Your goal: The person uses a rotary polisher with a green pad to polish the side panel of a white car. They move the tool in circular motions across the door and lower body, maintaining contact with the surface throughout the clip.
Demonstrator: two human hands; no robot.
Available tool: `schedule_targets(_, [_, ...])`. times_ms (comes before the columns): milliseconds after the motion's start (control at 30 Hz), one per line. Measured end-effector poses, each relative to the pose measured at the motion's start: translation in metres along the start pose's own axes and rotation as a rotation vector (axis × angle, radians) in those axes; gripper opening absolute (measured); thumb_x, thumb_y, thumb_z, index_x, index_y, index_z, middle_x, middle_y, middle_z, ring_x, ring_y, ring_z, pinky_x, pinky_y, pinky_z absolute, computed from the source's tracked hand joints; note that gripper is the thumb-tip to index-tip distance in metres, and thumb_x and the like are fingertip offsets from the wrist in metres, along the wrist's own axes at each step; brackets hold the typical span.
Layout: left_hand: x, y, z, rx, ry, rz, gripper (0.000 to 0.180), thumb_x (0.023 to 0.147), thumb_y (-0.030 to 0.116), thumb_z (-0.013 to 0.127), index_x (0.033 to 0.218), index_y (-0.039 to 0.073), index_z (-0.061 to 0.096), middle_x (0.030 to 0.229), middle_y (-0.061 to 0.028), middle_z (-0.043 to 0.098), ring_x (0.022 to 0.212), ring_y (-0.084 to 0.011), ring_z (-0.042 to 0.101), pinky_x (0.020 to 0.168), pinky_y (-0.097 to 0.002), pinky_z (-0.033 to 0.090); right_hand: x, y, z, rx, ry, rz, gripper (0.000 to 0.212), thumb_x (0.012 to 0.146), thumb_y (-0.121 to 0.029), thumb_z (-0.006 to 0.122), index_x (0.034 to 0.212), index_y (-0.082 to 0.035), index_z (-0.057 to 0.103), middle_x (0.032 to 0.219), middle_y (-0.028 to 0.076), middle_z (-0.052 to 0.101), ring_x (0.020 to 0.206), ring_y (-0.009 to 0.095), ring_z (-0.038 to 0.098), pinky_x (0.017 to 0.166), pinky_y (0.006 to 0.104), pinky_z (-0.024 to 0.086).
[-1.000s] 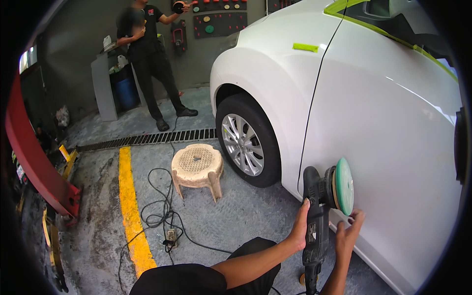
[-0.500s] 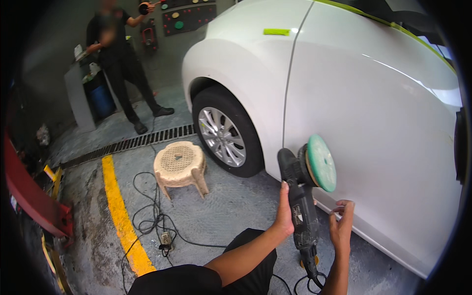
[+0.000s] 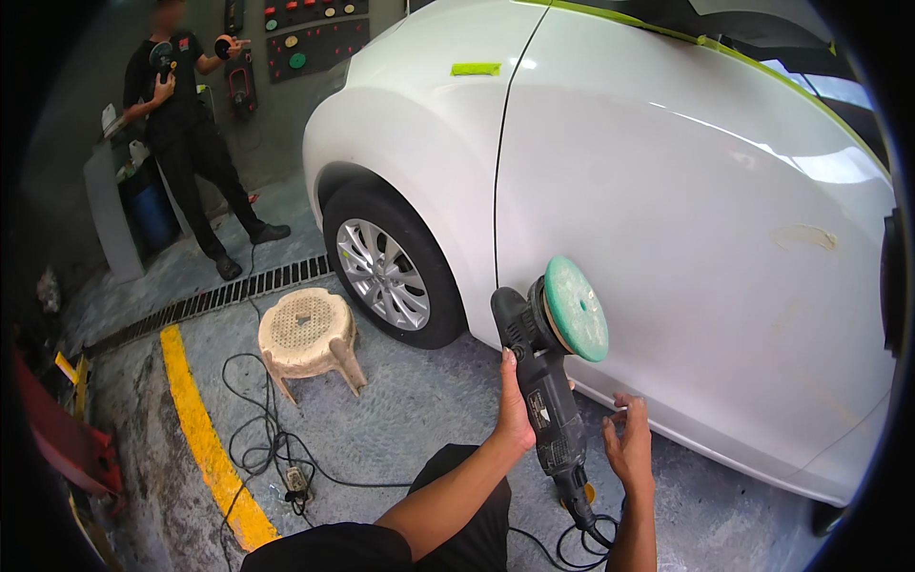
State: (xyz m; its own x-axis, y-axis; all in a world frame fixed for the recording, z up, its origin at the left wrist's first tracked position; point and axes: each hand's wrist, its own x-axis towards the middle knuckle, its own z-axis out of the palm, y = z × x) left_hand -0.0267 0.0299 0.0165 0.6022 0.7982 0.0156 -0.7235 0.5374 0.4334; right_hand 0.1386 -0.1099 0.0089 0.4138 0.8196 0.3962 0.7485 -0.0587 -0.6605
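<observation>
My left hand (image 3: 518, 410) is closed round the body of a black car polisher (image 3: 550, 405), which is held upright at a tilt beside the white car. Its round green foam pad (image 3: 576, 307) faces the front door (image 3: 658, 248); pale residue marks the pad. Whether the pad touches the door I cannot tell. To the right of the polisher's handle my right hand (image 3: 631, 443) is raised, fingers loosely bent and apart, with nothing in it. A beige smear (image 3: 808, 235) shows on the door panel. The polisher's cord (image 3: 596, 543) loops down to the floor.
A beige plastic stool (image 3: 307, 329) stands near the front wheel (image 3: 393, 272). Cable and a socket block (image 3: 296, 481) lie beside a yellow floor line (image 3: 205, 429). Across a floor grate (image 3: 219, 296) stands another person (image 3: 181, 124) holding a polisher. A red post base (image 3: 71, 434) is at left.
The view has swung right, so the car and stool sit further left in it, and the door's smear shows clearly. My left hand keeps its hold on the polisher.
</observation>
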Motion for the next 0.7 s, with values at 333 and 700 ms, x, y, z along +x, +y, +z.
schedule_targets(333, [-0.011, -0.013, 0.004, -0.009, -0.009, -0.015, 0.081, 0.096, 0.081, 0.043, 0.123, 0.007, 0.063, 0.099, -0.0119, 0.071, 0.089, -0.0257, 0.074, 0.078, -0.0413, 0.063, 0.018, -0.041, -0.011, -0.051, 0.103, -0.170, 0.079, 0.083, 0.006, 0.069, 0.155, -0.006, 0.038, 0.133, 0.021, 0.052, 0.104, 0.033, 0.063, 0.090, 0.0459, 0.052])
schedule_targets(700, [-0.002, -0.021, -0.003, 0.034, -0.058, -0.045, 0.077, 0.098, 0.077, 0.045, 0.127, 0.008, 0.064, 0.099, -0.0107, 0.072, 0.087, -0.0217, 0.075, 0.071, -0.0357, 0.064, 0.039, -0.056, 0.007, -0.031, 0.160, -0.199, 0.046, 0.079, 0.012, 0.063, 0.120, -0.004, 0.049, 0.131, 0.022, 0.047, 0.126, 0.039, 0.049, 0.100, 0.0454, 0.044])
